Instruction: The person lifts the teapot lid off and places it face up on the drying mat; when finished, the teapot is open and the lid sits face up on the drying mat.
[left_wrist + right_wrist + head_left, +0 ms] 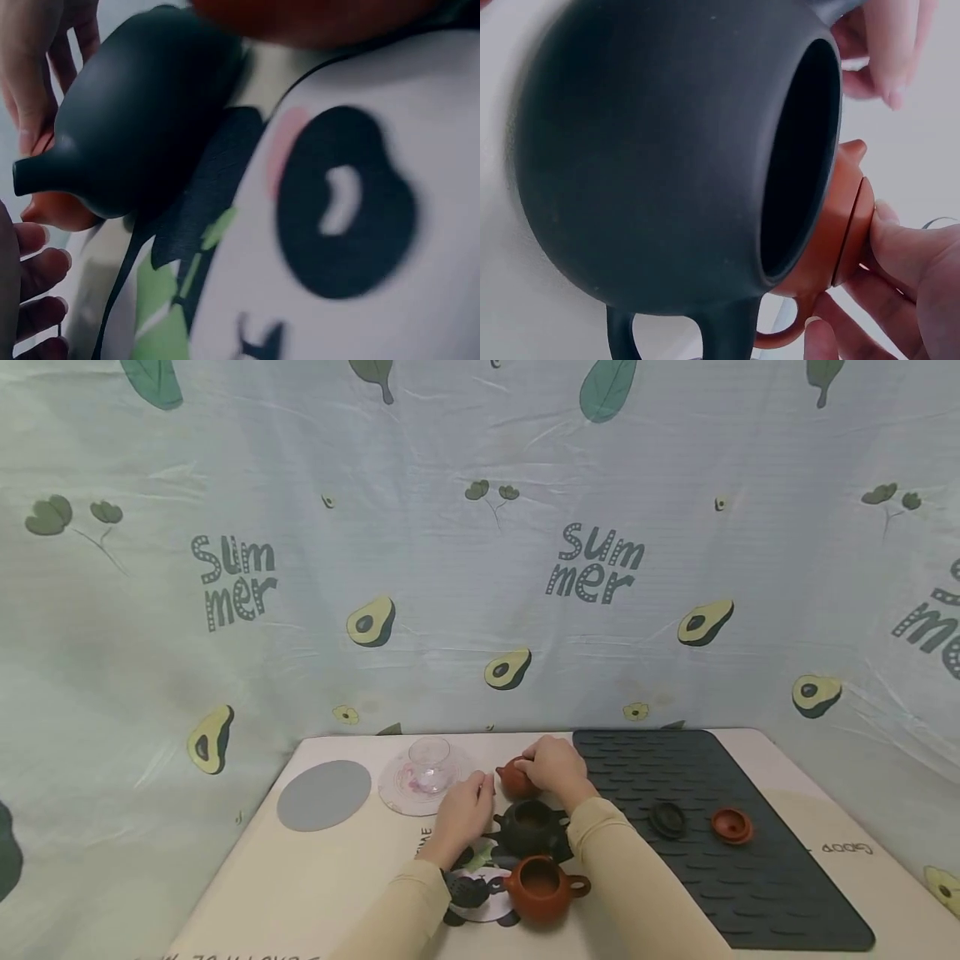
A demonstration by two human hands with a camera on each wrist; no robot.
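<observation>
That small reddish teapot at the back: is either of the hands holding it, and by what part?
The right hand grips the reddish teapot from above, fingers on its lid and top. The left hand lies open beside it, holding nothing.

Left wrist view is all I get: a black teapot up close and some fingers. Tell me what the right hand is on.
Observer: The right hand holds a small red teapot, lid on, just behind the black teapot.
Operator: Say where the black teapot's lid is.
Observer: A black lid lies on the dark mat, beside a red lid.
Operator: Report the left hand.
Observer: The left hand holds nothing, fingers relaxed, next to a glass cup on a saucer.
</observation>
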